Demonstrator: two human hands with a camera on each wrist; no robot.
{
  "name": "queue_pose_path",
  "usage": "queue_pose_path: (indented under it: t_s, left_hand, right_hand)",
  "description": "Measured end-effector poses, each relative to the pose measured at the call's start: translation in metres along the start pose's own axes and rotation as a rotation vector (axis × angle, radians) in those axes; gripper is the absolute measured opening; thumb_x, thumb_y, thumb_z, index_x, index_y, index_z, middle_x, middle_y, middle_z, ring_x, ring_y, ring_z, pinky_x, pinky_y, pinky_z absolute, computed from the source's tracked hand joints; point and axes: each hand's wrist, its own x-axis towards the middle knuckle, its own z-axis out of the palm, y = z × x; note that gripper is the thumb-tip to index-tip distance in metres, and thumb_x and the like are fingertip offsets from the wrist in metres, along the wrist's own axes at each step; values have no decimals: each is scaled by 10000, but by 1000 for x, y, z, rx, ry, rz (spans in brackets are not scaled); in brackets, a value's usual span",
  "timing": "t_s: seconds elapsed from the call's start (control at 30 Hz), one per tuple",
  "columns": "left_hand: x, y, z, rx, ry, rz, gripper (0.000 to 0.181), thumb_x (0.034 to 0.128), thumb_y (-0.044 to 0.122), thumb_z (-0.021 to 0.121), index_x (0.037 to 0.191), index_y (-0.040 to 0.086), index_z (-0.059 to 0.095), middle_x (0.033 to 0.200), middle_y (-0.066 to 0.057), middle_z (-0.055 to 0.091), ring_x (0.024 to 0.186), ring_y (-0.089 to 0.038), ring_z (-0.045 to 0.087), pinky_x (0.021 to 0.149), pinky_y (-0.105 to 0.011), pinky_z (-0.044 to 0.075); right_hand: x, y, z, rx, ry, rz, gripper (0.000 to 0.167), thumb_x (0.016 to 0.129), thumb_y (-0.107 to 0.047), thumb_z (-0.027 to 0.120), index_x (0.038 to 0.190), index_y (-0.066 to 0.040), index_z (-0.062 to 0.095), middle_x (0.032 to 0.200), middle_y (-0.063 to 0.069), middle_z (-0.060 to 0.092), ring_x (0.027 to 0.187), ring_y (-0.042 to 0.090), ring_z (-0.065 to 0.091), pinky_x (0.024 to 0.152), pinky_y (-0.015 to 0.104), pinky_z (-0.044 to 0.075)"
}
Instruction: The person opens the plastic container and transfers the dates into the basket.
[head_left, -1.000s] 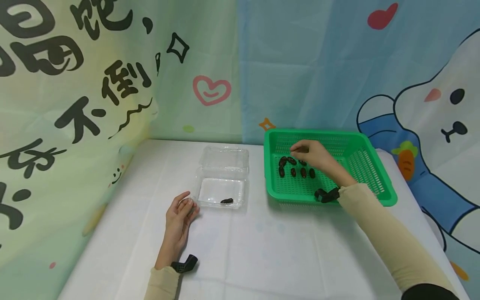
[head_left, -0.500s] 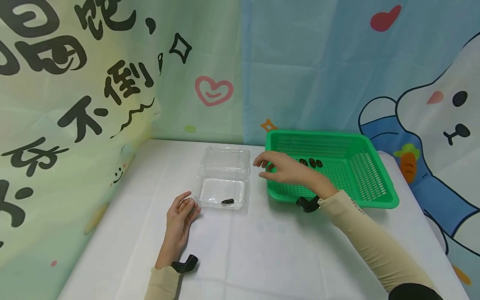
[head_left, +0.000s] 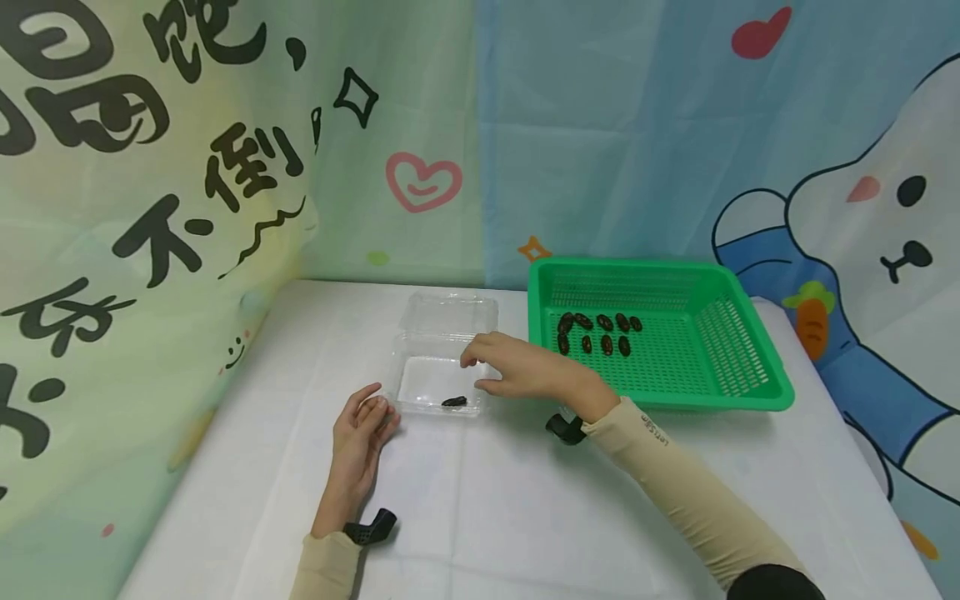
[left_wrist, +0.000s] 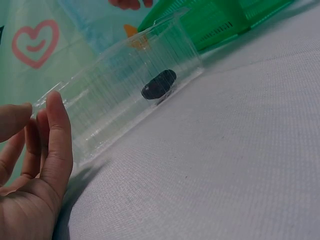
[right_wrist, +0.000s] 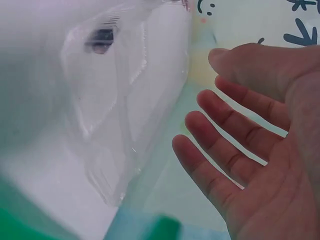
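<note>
A clear plastic clamshell box [head_left: 442,379] lies with its lid folded back on the white table. One dark, glossy, wrinkled date [head_left: 454,402] rests at its near right side; the left wrist view shows this date [left_wrist: 159,85] through the box wall. At the box's near left corner my left hand [head_left: 363,437] pinches the rim between thumb and fingers [left_wrist: 60,125]. My right hand [head_left: 525,367] hovers over the right side of the box, thumb and fingers apart. Nothing is in its grasp, as the right wrist view shows its spread fingers [right_wrist: 200,155].
To the right stands a green plastic basket [head_left: 720,400] with perforated walls. Several similar dark dates [head_left: 607,344] lie in two rows in its left part. A printed cloth backdrop [head_left: 600,150] hangs behind the table [head_left: 480,517].
My right hand has moved left and toward me, out of the green basket and over the clear box, uncovering the rows of dates. My left hand has stayed at the box corner.
</note>
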Motion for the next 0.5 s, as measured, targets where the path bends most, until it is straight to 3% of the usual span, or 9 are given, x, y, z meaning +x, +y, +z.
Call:
queue_pose_path:
  t_s: [0.3, 0.5]
  left_hand:
    - [0, 0, 0, -10, -2, -7, 485, 1059, 84, 601, 1513, 61, 431, 1052, 59, 614, 930, -42, 677, 863, -181, 652]
    - [1, 0, 1, -1, 4, -7, 485, 1057, 77, 602, 1514, 65, 438, 1062, 46, 612, 927, -46, 679, 861, -183, 655]
  right_hand:
    - [12, -2, 35, -85, 16, 58, 326, 1001, -159, 681, 1295, -29, 625, 1276, 117, 674, 1208, 282, 611, 1046, 406, 574]
    - [20, -4, 50, -148, 49, 53, 301, 994, -193, 718, 1242, -33, 656, 1189, 107, 708, 1104, 268, 642, 967, 381, 591]
